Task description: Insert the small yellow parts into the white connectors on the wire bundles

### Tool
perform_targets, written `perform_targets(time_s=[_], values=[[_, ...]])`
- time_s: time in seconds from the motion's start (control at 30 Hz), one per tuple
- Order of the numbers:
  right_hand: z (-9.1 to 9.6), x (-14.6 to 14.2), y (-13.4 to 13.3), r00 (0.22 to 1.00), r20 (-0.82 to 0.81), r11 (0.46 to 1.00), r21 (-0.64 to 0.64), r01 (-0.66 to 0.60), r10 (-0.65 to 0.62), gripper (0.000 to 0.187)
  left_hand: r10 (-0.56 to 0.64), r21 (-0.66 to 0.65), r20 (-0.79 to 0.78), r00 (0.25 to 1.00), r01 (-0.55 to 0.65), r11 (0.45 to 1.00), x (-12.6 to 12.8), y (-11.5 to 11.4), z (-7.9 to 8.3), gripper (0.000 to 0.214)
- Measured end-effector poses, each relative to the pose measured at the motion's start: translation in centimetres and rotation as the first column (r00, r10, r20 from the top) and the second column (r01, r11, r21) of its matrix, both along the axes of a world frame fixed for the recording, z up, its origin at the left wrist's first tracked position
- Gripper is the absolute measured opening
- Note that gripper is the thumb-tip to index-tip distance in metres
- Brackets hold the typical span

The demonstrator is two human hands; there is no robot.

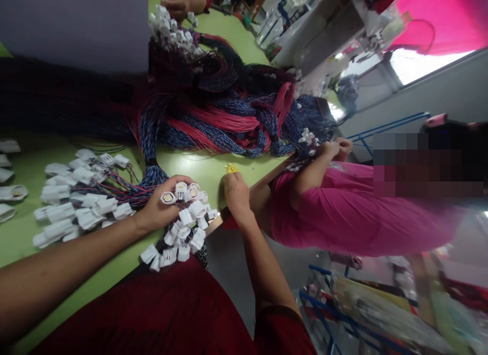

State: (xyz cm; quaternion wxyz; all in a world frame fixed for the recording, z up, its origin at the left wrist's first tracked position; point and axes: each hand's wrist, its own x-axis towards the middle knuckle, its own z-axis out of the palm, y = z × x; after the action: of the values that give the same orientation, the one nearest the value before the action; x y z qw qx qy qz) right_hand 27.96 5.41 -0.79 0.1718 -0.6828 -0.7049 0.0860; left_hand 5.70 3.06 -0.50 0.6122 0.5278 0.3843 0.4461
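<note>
My left hand (160, 205) is closed around a bunch of white plastic connectors (197, 209) on thin wires. Some of these connectors face up, with yellow showing inside. They spill over the table edge and down against my dark red shirt. My right hand (237, 195) is at the table's edge, its fingers pressed together beside a small heap of yellow pieces (231, 168). Whatever its fingertips hold is hidden. To the left of my left hand, more white connectors (87, 197) lie spread out on their wires.
Thick bundles of blue and red wires (221, 123) run across the green table (186, 164). A grey panel (76, 29) blocks the upper left. A person in a pink shirt (343, 217) works at the right with connectors. Another person's hand (177, 4) is at the top. Blue metal racks (324, 304) stand lower right.
</note>
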Motion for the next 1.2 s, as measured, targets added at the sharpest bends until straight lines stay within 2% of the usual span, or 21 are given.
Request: perform_targets(time_s=[0.13, 0.27, 0.43, 0.63, 0.73, 0.93, 1.07, 1.13, 1.2], values=[[1.3, -1.3, -1.8, 0.966, -0.259, 1.0, 0.003, -0.017, 0.017, 0.015, -0.027, 0.054, -0.018, 0.999, 0.028, 0.998, -0.3, -0.1, -0.4, 0.033], [3.9, -3.4, -4.4, 0.848, -0.528, 0.998, 0.018, -0.054, 0.055, 0.011, -0.047, 0.076, -0.072, 0.996, 0.052, 0.996, -0.4, -0.3, -0.2, 0.034], [5.9, -5.1, -5.8, 0.773, -0.626, 0.994, 0.082, -0.067, 0.104, 0.006, -0.022, 0.085, -0.095, 0.995, 0.03, 0.996, -0.4, -0.4, 0.2, 0.032], [5.3, -6.0, -5.3, 0.704, -0.694, 0.988, 0.098, -0.116, 0.152, 0.01, -0.031, 0.087, -0.121, 0.992, 0.041, 0.995, -0.5, -0.3, 0.4, 0.034], [4.8, -6.0, -5.4, 0.723, -0.67, 0.985, 0.131, -0.111, 0.17, 0.009, -0.023, 0.102, -0.131, 0.991, 0.036, 0.994, -0.5, -0.2, 0.2, 0.033], [4.8, -5.8, -6.0, 0.829, -0.52, 0.974, 0.194, -0.118, 0.204, 0.008, -0.01, 0.145, -0.177, 0.984, 0.036, 0.989, -0.3, -0.2, -0.2, 0.033], [5.4, -5.7, -6.1, 0.909, -0.314, 0.951, 0.227, -0.208, 0.274, 0.013, -0.003, 0.169, -0.161, 0.987, 0.031, 0.985, -0.2, -0.1, 0.0, 0.031], [5.6, -5.7, -6.1, 0.925, -0.229, 0.941, 0.228, -0.251, 0.302, 0.016, -0.001, 0.162, -0.152, 0.988, 0.026, 0.986, -0.2, -0.1, 0.1, 0.031], [5.7, -5.7, -6.1, 0.924, -0.21, 0.936, 0.224, -0.273, 0.32, 0.018, -0.006, 0.144, -0.136, 0.991, 0.026, 0.989, -0.3, -0.2, 0.2, 0.031]])
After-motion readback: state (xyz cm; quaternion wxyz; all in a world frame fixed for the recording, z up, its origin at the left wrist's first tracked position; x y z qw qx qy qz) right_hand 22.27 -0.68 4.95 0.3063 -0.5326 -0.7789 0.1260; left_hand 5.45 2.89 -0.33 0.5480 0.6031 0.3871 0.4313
